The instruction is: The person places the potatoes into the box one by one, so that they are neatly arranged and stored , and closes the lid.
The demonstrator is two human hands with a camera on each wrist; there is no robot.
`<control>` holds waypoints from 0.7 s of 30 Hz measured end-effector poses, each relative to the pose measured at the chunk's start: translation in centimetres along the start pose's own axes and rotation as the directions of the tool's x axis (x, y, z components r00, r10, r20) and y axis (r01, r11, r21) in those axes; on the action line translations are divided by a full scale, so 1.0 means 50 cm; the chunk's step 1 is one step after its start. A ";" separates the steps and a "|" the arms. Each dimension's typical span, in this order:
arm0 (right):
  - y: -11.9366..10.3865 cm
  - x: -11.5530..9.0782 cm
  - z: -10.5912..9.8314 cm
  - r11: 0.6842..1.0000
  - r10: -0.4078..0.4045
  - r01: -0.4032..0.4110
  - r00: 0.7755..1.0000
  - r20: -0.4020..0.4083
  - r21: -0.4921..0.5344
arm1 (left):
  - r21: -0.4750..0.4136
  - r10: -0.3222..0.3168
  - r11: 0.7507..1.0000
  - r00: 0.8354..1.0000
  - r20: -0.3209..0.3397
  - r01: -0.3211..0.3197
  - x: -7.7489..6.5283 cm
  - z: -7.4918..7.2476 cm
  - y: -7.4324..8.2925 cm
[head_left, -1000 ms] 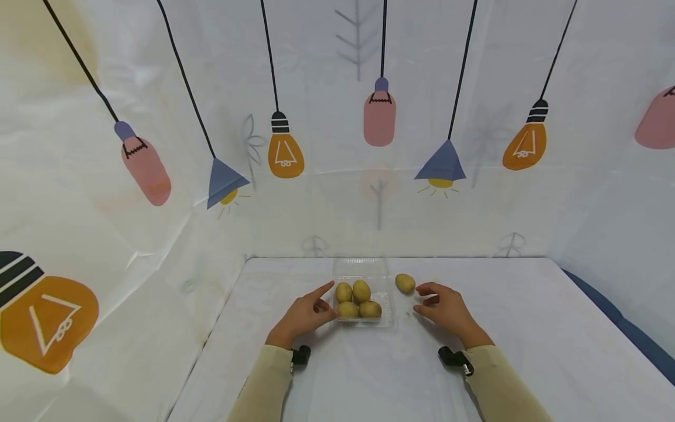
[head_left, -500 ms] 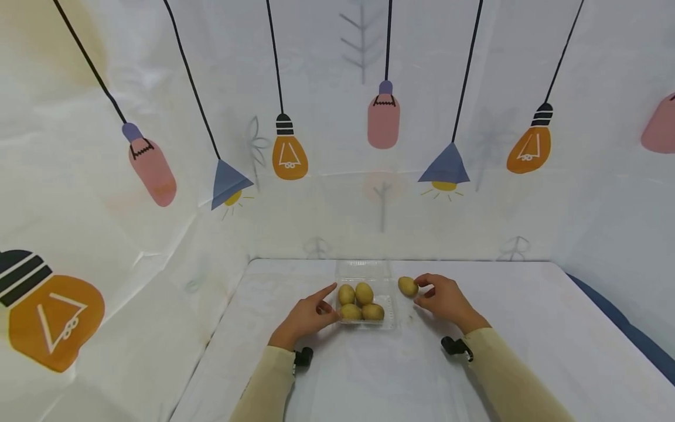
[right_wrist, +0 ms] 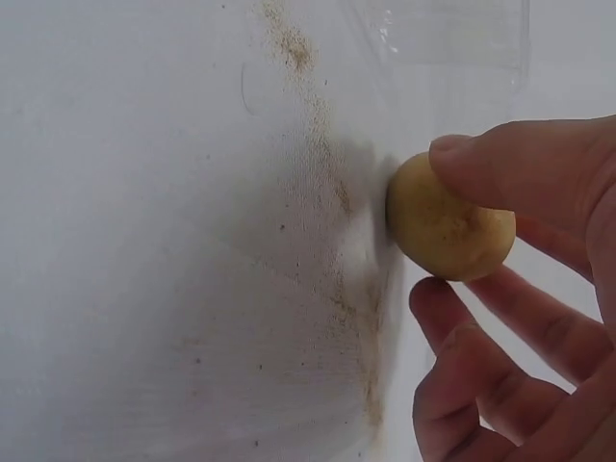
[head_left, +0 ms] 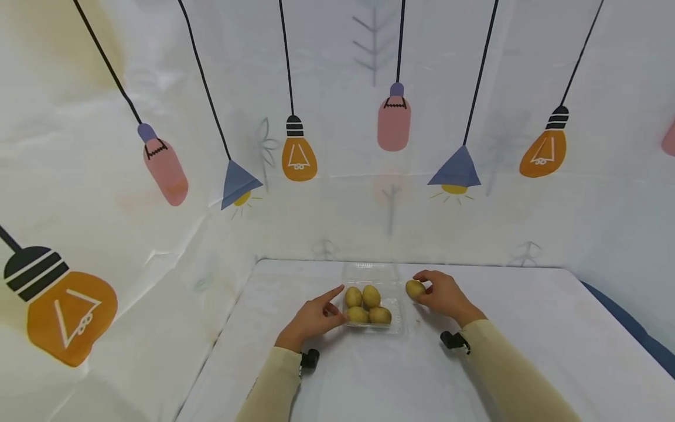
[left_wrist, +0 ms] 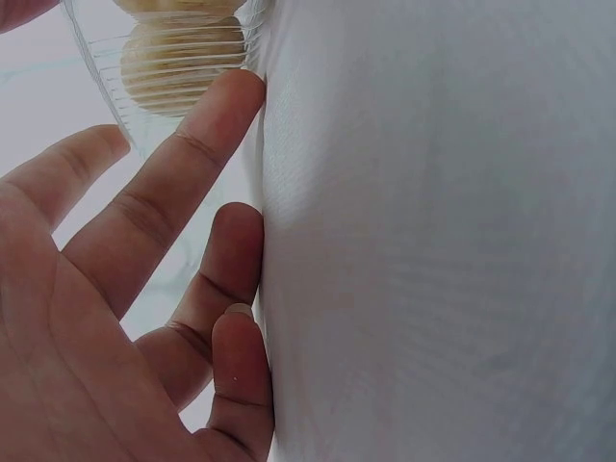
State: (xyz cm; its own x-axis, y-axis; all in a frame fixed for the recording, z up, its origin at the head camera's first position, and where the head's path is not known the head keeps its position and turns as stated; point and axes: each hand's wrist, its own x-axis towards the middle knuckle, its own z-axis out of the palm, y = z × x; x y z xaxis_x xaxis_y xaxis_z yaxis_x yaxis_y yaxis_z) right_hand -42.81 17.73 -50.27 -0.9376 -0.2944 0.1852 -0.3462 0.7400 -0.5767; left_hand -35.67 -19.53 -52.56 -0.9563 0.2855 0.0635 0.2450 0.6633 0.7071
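Observation:
A clear plastic clamshell box (head_left: 399, 321) lies with its lid raised at the back of the white table. Several yellow potatoes (head_left: 357, 315) sit in its left part. My left hand (head_left: 311, 321) has its index finger and thumb at the box's left side. In the left wrist view, extended fingers of the left hand (left_wrist: 144, 217) touch or nearly touch the ribbed box wall, with a potato (left_wrist: 168, 82) behind it. Just right of the box, my right hand (head_left: 445, 298) pinches a loose potato (right_wrist: 428, 231) between thumb and fingers, close to the tabletop.
Brown dirt crumbs (right_wrist: 294, 48) streak the white tabletop (head_left: 379, 381) near the right hand. A white wall sheet (head_left: 337, 217) printed with lamps stands behind and to the left of the table. Something blue (head_left: 627, 319) runs beyond the right table edge.
My right hand has reached the loose potato and taken hold of it with thumb and fingers. The left hand stays at the box. The whole head view has shifted slightly.

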 end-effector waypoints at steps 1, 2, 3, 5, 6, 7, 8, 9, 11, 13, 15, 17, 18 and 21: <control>0.001 0.002 0.001 1.000 -0.004 0.004 1.000 0.001 -0.004 | -0.001 0.002 1.000 1.000 0.002 -0.002 0.000 0.000 0.001; 0.002 0.003 0.001 1.000 -0.009 0.009 1.000 0.005 -0.009 | -0.002 0.001 1.000 1.000 0.003 -0.001 -0.001 -0.001 0.002; 0.004 0.005 0.001 1.000 -0.011 0.011 1.000 0.011 -0.014 | -0.002 0.001 1.000 1.000 0.003 -0.001 -0.002 -0.001 0.004; 0.004 0.008 0.002 1.000 -0.006 0.007 1.000 0.022 -0.019 | -0.002 -0.002 1.000 1.000 0.002 0.002 -0.003 -0.003 0.006; 0.004 0.010 0.003 1.000 -0.005 0.006 1.000 0.030 -0.020 | -0.001 -0.005 1.000 1.000 0.000 0.005 -0.004 -0.003 0.008; 0.004 0.011 0.002 1.000 -0.002 0.003 0.999 0.036 -0.023 | 0.000 -0.005 1.000 1.000 -0.001 0.005 -0.004 -0.004 0.010; 0.003 0.011 0.002 1.000 0.005 -0.004 0.999 0.044 -0.022 | 0.000 -0.006 1.000 1.000 -0.003 0.006 -0.004 -0.004 0.011; 0.004 0.011 0.002 1.000 0.013 -0.012 0.999 0.050 -0.023 | 0.003 -0.008 1.000 1.000 -0.003 0.008 -0.004 -0.004 0.012; 0.003 0.013 0.003 0.999 0.022 -0.020 0.998 0.066 -0.025 | 0.009 -0.013 1.000 1.000 -0.004 0.013 -0.005 -0.004 0.014; 0.004 0.015 0.002 0.999 0.029 -0.027 0.996 0.082 -0.030 | 0.009 -0.016 1.000 1.000 -0.002 0.016 -0.006 -0.004 0.017; 0.005 0.018 0.001 0.998 0.041 -0.038 0.995 0.091 -0.041 | 0.011 -0.018 1.000 1.000 -0.001 0.018 -0.007 -0.004 0.020; 0.005 0.021 0.000 0.998 0.044 -0.039 0.995 0.094 -0.049 | 0.011 -0.021 1.000 1.000 -0.001 0.021 -0.007 -0.004 0.022; 0.005 0.022 0.000 0.998 0.043 -0.038 0.994 0.096 -0.050 | 0.009 -0.020 1.000 1.000 -0.003 0.020 -0.008 -0.004 0.022; 0.005 0.024 0.000 0.998 0.039 -0.034 0.994 0.098 -0.049 | 0.013 -0.018 1.000 1.000 -0.007 0.018 -0.009 -0.004 0.023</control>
State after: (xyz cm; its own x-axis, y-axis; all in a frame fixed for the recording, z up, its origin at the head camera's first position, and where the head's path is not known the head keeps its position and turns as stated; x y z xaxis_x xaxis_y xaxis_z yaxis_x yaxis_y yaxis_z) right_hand -44.00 17.57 -50.18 -0.9425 -0.3235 0.0835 -0.3153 0.7786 -0.5426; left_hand -34.99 -19.06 -51.64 -0.9615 0.2690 0.0560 0.2301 0.6773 0.6988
